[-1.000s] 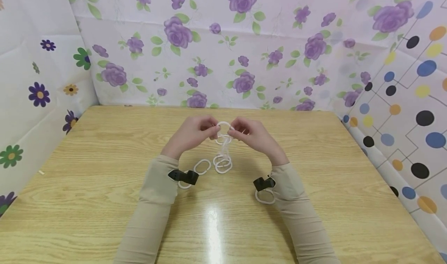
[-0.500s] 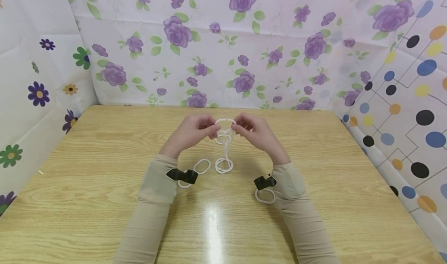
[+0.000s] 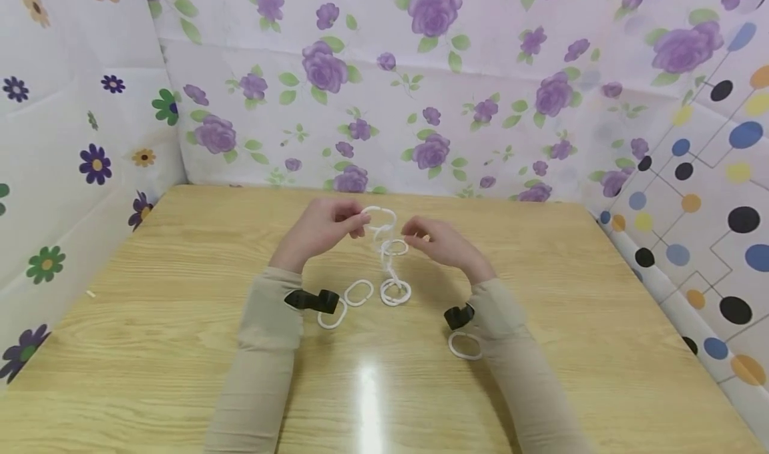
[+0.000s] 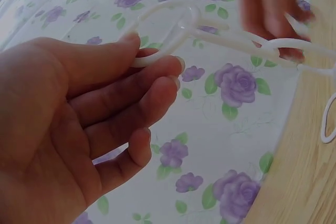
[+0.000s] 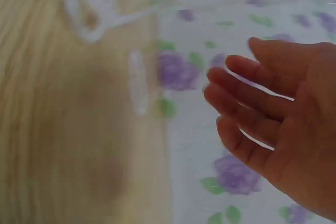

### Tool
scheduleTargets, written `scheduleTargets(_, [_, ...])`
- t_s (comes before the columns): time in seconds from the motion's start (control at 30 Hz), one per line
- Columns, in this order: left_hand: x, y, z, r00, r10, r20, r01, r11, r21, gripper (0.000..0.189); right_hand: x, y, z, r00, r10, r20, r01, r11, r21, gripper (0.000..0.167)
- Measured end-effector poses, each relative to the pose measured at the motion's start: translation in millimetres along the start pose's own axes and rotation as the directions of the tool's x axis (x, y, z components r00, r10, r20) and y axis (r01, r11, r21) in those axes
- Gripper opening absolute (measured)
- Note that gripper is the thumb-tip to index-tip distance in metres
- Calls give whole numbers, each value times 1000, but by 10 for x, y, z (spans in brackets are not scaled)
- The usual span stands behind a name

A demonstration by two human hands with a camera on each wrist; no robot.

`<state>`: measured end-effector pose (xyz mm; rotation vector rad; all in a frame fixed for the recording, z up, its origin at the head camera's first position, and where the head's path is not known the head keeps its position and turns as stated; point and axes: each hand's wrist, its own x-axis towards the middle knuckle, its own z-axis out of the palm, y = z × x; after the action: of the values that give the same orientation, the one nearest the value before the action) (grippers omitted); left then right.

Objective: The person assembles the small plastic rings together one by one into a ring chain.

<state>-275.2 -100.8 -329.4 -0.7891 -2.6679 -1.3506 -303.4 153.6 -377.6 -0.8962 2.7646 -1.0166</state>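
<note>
In the head view, the left hand (image 3: 318, 230), above the middle of the frame, pinches the top ring (image 3: 384, 208) of a chain of white rings (image 3: 386, 254) between thumb and fingers; the chain drops from it to the table (image 3: 384, 407), where its lowest links lie at the centre; the right hand (image 3: 444, 240), just right of the chain, has its fingers loosely bent and apart from it; one more ring (image 3: 404, 243) shows behind the chain, and I cannot tell whether it is linked; below the left hand lie a loose ring (image 3: 360, 281) and a second ring (image 3: 346, 307), the latter partly covered by a black wrist camera (image 3: 312, 300); a third ring (image 3: 465, 358) lies lower right, just beside the right sleeve (image 3: 529, 374); floral cloth (image 3: 384, 127) fills the top. In the left wrist view, thumb and fingertips grip the ring at upper centre; the chain stretches right, towards the blurred right hand at upper right. In the right wrist view, that hand's fingers are slightly spread at right; the chain is blurred at upper left.
</note>
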Motion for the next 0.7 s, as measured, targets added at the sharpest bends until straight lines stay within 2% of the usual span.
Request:
scheduleTargets(0.17, [-2, 15, 58, 1000, 4, 13, -4, 1000, 7, 19, 201, 243, 232, 988, 30, 149, -5, 986, -166, 36])
scheduleTargets(0.27, [11, 36, 91, 999, 0, 32, 0, 1000, 4, 18, 253, 268, 290, 980, 82, 180, -28, 958, -286, 38])
scheduleTargets(0.37, [11, 62, 94, 999, -9, 40, 8, 1000, 21, 18, 287, 225, 284, 969, 140, 203, -59, 931, -359, 36])
scheduleTargets(0.43, [13, 60, 86, 999, -9, 46, 8, 999, 36, 18, 313, 185, 261, 955, 178, 238, -82, 927, -366, 33])
scheduleTargets(0.57, [4, 63, 60, 998, -12, 62, 9, 999, 51, 19, 352, 132, 226, 923, 209, 324, -104, 944, -314, 31])
scheduleTargets(0.6, [1, 58, 55, 998, -12, 66, 8, 999, 52, 19, 355, 125, 224, 918, 210, 336, -107, 948, -300, 29])
scheduleTargets(0.7, [-14, 38, 54, 997, -17, 75, 13, 999, 44, 20, 341, 110, 237, 923, 190, 335, -103, 960, -261, 21])
